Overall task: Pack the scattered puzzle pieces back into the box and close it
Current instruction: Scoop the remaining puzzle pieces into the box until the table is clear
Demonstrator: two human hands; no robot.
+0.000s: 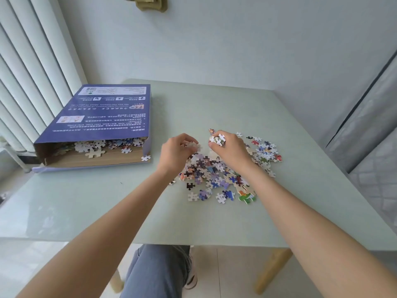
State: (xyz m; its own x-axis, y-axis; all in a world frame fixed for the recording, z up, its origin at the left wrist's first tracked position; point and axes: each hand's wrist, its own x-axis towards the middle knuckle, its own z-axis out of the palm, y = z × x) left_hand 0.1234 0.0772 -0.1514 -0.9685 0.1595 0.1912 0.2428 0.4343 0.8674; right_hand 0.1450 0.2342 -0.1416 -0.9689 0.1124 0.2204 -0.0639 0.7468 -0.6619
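At the far left of the pale green table (86, 211) lies the blue box (98, 117), its near end open, with puzzle pieces (96, 147) inside the mouth and one piece (145, 158) on its right flap. To the right we curl our left hand (178, 151) around a few pieces above the heap. The scattered pile (217, 175) spreads beneath both wrists. Further right, our right hand (229, 147) pinches a small cluster of pieces (217, 139) in its fingertips, just above the pile.
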